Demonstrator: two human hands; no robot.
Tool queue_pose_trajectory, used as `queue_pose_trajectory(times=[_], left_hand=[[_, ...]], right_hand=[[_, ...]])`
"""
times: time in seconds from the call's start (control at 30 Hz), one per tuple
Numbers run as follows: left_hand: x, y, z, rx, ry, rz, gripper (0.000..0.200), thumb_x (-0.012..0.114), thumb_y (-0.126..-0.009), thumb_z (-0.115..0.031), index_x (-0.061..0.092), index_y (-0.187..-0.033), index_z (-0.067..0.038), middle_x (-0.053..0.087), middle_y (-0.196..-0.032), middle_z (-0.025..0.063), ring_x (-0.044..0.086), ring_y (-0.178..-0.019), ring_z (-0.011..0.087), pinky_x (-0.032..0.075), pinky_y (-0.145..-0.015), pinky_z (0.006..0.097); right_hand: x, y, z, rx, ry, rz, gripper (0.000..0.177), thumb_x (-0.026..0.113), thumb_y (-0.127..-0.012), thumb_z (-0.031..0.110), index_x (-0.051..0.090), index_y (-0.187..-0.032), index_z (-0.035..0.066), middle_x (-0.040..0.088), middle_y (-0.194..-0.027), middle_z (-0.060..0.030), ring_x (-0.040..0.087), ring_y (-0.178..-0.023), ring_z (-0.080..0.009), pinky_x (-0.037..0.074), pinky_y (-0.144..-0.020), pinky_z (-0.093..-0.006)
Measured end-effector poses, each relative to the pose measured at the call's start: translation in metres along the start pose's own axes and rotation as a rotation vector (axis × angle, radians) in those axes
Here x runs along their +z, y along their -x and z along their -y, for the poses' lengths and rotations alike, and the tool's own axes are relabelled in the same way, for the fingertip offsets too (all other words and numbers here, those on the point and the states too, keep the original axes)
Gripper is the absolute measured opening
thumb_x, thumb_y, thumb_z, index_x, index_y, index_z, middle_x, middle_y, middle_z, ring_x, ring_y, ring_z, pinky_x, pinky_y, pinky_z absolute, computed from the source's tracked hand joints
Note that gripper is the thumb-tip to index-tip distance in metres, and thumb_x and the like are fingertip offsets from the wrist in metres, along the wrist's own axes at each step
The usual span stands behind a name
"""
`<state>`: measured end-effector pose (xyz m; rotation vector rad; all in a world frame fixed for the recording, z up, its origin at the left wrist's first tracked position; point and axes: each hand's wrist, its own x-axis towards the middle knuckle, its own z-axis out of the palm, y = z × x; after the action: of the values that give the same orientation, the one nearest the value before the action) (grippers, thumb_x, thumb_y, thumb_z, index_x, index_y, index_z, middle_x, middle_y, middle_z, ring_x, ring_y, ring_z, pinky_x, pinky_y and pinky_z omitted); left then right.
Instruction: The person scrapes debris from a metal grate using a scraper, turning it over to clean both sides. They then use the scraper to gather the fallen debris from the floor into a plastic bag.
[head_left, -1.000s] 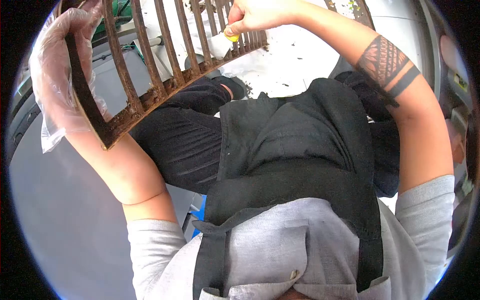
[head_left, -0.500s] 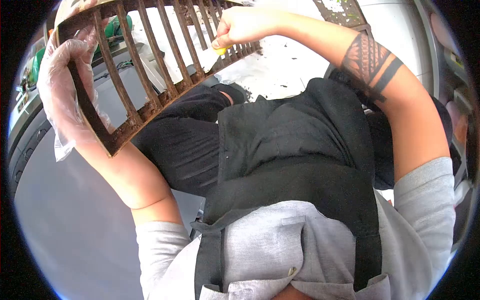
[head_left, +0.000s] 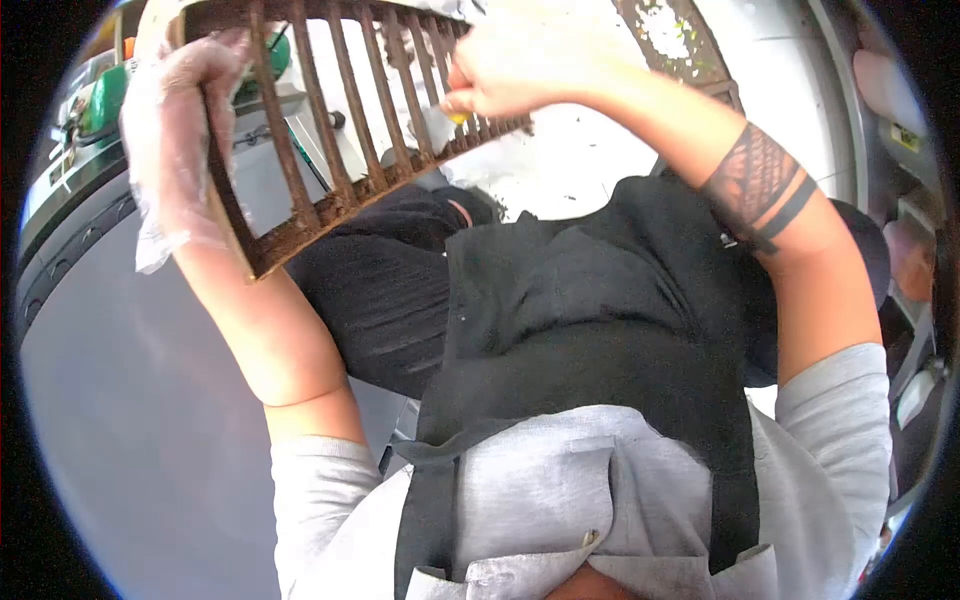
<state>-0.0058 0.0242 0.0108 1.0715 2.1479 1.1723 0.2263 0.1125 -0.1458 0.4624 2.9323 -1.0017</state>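
A rusty brown metal grate (head_left: 335, 213) with parallel bars is held up, tilted, at the upper left. My left hand (head_left: 180, 140), in a clear plastic glove, is closed around its left end. Bare and closed, my right hand (head_left: 510, 80) is at the grate's far right part, gripping a scraper whose yellow handle (head_left: 459, 117) shows under the fingers. The scraper's pale blade was visible between the bars a moment ago; now it is blurred and mostly hidden.
Below the grate, the white floor (head_left: 570, 150) carries dark flecks. A dark brown tray-like piece (head_left: 690, 50) with white and green bits lies at the upper right. Along the left side runs a grey surface (head_left: 110, 420), with a green object (head_left: 108, 100) beyond it.
The grate and my left hand have shifted right and slightly up. My right hand has moved slightly right and down, still holding the scraper.
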Motion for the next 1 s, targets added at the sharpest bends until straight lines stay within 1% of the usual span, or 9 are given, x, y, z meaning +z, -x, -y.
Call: queue_pose_trajectory(times=[0.1, 0.2, 0.27, 0.33, 0.63, 0.8, 0.87, 0.9, 1.0], left_hand=[[-0.002, -0.001, -0.002, 0.001, -0.057, 0.052, 0.021, 0.062, -0.076, -0.006, 0.069, -0.095, -0.002, 0.056, -0.063, 0.001, 0.042, -0.047, 0.0067, 0.038, -0.053, 0.0232], [0.004, -0.005, -0.001, 0.091, -0.099, 0.071, 0.053, 0.048, -0.067, 0.001, 0.072, -0.115, -0.003, 0.071, -0.101, 0.0075, 0.063, -0.084, 0.0133, 0.05, -0.076, 0.0223], [0.002, -0.004, -0.007, 0.093, -0.025, 0.087, 0.049, 0.047, -0.064, 0.002, 0.071, -0.107, -0.004, 0.068, -0.099, 0.0046, 0.06, -0.089, 0.0124, 0.048, -0.079, 0.0247], [0.003, -0.003, 0.0, 0.174, 0.136, 0.055, 0.037, 0.056, -0.07, -0.001, 0.067, -0.105, -0.006, 0.062, -0.09, 0.0067, 0.059, -0.084, 0.0171, 0.05, -0.078, 0.031], [0.02, -0.007, 0.012, 0.143, 0.344, 0.03, 0.037, 0.053, -0.07, -0.001, 0.066, -0.104, -0.005, 0.065, -0.094, 0.0005, 0.057, -0.077, 0.0113, 0.048, -0.071, 0.0244], [0.022, -0.007, 0.01, 0.181, 0.278, -0.03, 0.042, 0.057, -0.072, -0.002, 0.065, -0.113, -0.001, 0.07, -0.098, 0.0075, 0.062, -0.079, 0.0149, 0.052, -0.069, 0.0286], [0.044, -0.056, 0.077, 0.276, 0.302, -0.026, 0.042, 0.056, -0.078, -0.003, 0.063, -0.12, 0.001, 0.07, -0.102, 0.0095, 0.063, -0.081, 0.0179, 0.053, -0.072, 0.0313], [0.032, -0.036, 0.044, 0.23, 0.035, -0.058, 0.039, 0.049, -0.077, -0.004, 0.068, -0.111, -0.001, 0.07, -0.095, 0.0155, 0.067, -0.088, 0.0246, 0.054, -0.081, 0.0365], [0.037, -0.04, 0.045, 0.116, 0.592, 0.025, 0.036, 0.06, -0.073, -0.003, 0.065, -0.108, -0.003, 0.06, -0.086, 0.0061, 0.057, -0.072, 0.0174, 0.048, -0.058, 0.0339]], right_hand=[[0.01, 0.011, -0.011, 0.03, -0.054, 0.026, 0.032, 0.069, -0.092, 0.037, 0.079, -0.082, 0.008, 0.069, -0.068, -0.0161, 0.069, -0.064, -0.0338, 0.055, -0.067, -0.0479], [0.017, 0.002, 0.0, -0.039, -0.072, -0.115, 0.037, 0.066, -0.092, 0.036, 0.075, -0.076, 0.005, 0.066, -0.067, -0.021, 0.068, -0.063, -0.0379, 0.055, -0.066, -0.0503], [0.025, 0.001, -0.001, 0.012, 0.128, -0.002, 0.04, 0.063, -0.092, 0.037, 0.074, -0.071, 0.005, 0.065, -0.068, -0.0242, 0.067, -0.064, -0.0427, 0.054, -0.065, -0.0535], [0.009, 0.015, 0.019, 0.153, 0.113, 0.003, 0.041, 0.061, -0.09, 0.039, 0.075, -0.072, 0.006, 0.068, -0.072, -0.0224, 0.069, -0.069, -0.0416, 0.055, -0.067, -0.0535], [0.011, 0.057, 0.08, 0.404, 0.26, -0.025, 0.042, 0.058, -0.096, 0.046, 0.078, -0.086, 0.01, 0.074, -0.085, -0.0172, 0.071, -0.084, -0.0392, 0.056, -0.074, -0.0517], [0.025, 0.07, 0.06, 0.418, -0.24, -0.158, 0.038, 0.066, -0.095, 0.045, 0.08, -0.096, 0.01, 0.073, -0.079, -0.017, 0.071, -0.07, -0.0296, 0.055, -0.068, -0.0434], [0.051, 0.078, 0.05, 0.531, -0.274, -0.22, 0.037, 0.068, -0.095, 0.044, 0.08, -0.1, 0.009, 0.073, -0.076, -0.0158, 0.07, -0.067, -0.0245, 0.054, -0.067, -0.0398], [0.077, 0.084, 0.036, 0.502, -0.336, -0.346, 0.04, 0.065, -0.09, 0.044, 0.079, -0.088, 0.006, 0.072, -0.077, -0.0209, 0.072, -0.076, -0.0374, 0.056, -0.073, -0.0474], [0.075, 0.112, 0.058, 0.55, -0.493, -0.153, 0.034, 0.067, -0.09, 0.035, 0.078, -0.084, 0.004, 0.072, -0.069, -0.0138, 0.071, -0.062, -0.0244, 0.055, -0.062, -0.0411]])
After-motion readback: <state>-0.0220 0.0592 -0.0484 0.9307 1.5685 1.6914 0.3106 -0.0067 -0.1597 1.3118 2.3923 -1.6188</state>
